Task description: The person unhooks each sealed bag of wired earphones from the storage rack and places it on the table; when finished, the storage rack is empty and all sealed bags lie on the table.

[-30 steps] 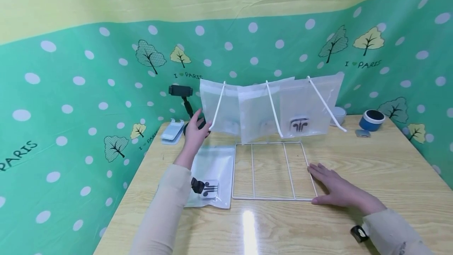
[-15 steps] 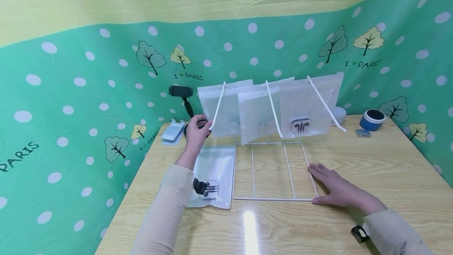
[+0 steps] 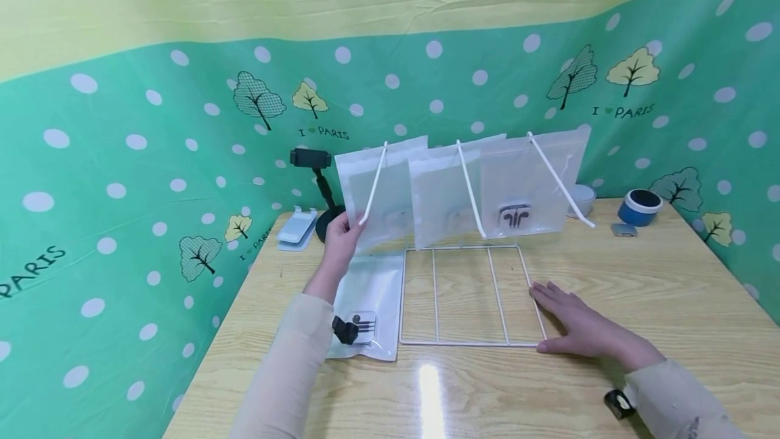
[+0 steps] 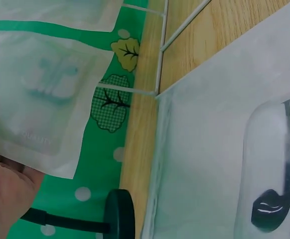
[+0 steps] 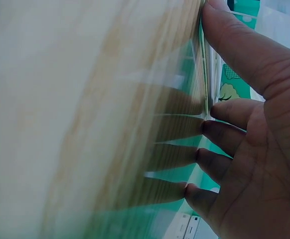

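Note:
A white wire rack has its base frame [image 3: 435,297] flat on the table. From its three prongs hang translucent zip bags: a left bag [image 3: 393,188], a middle bag [image 3: 445,198] and a right bag [image 3: 530,181], with earphones in a case showing inside the right one. My left hand [image 3: 341,244] pinches the left bag near its lower left edge, thumb in front and fingers behind in the left wrist view. Another zip bag [image 3: 365,283] with earphones lies beside the base. My right hand [image 3: 575,325] rests at the base's front right corner, fingers spread, fingertips on the table.
A black phone stand [image 3: 319,181] and a pale blue folding stand [image 3: 297,227] are at the back left. A blue-rimmed jar [image 3: 640,206], a small grey piece [image 3: 624,230] and a white cup [image 3: 583,199] stand back right. A patterned cloth hangs behind the table.
My left hand has closed its fingers on the left bag's edge and moved slightly down. That bag has swung, its lower edge now reaching further left and down. The right hand stays put.

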A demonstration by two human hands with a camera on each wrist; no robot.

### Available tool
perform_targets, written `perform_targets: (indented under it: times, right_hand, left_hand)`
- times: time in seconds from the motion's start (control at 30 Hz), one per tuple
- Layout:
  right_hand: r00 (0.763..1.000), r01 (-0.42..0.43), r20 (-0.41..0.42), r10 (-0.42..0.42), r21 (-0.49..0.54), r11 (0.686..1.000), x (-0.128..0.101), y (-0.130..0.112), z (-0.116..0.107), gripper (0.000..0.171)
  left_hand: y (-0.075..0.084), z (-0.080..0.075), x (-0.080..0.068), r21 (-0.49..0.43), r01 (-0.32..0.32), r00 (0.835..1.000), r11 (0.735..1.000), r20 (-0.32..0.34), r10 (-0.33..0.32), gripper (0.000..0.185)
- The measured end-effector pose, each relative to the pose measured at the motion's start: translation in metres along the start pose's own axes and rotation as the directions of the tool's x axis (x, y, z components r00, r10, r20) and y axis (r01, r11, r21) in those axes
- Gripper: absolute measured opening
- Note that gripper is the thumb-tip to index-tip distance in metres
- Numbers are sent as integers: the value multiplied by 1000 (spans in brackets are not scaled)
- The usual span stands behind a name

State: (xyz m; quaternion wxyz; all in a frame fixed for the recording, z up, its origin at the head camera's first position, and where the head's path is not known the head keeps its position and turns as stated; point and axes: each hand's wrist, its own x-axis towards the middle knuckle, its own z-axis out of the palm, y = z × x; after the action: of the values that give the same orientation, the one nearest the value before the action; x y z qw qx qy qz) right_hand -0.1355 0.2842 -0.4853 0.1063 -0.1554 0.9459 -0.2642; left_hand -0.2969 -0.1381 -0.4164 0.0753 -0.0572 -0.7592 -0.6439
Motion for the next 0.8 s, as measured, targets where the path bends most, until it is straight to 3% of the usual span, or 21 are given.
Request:
perform_targets:
  times: [0.17, 0.3, 0.5, 0.63, 0.8]
  right_hand:
    - [1000, -1, 5, 1, 0, 1000, 0, -1, 0, 105]
    - [1000, 12, 0, -12, -4, 1000, 0, -1, 0, 105]
    - [1000, 6, 1, -6, -6, 1000, -1, -1, 0, 105]
    - [1000, 10, 1, -10, -11, 1000, -1, -2, -1, 105]
    - [1000, 13, 8, -13, -5, 1000, -1, -2, -2, 105]
  left_hand:
    - [0, -2, -9, -33, -41, 999, 999, 18, 42, 27]
    - [0, -2, -16, -73, -108, 993, 991, 29, 110, 32]
    - [11, -2, -30, -127, -244, 967, 962, 46, 251, 53]
    - [30, -3, -44, -81, -306, 950, 949, 38, 309, 62]
    - [45, -5, -58, -21, -344, 939, 939, 8, 345, 60]
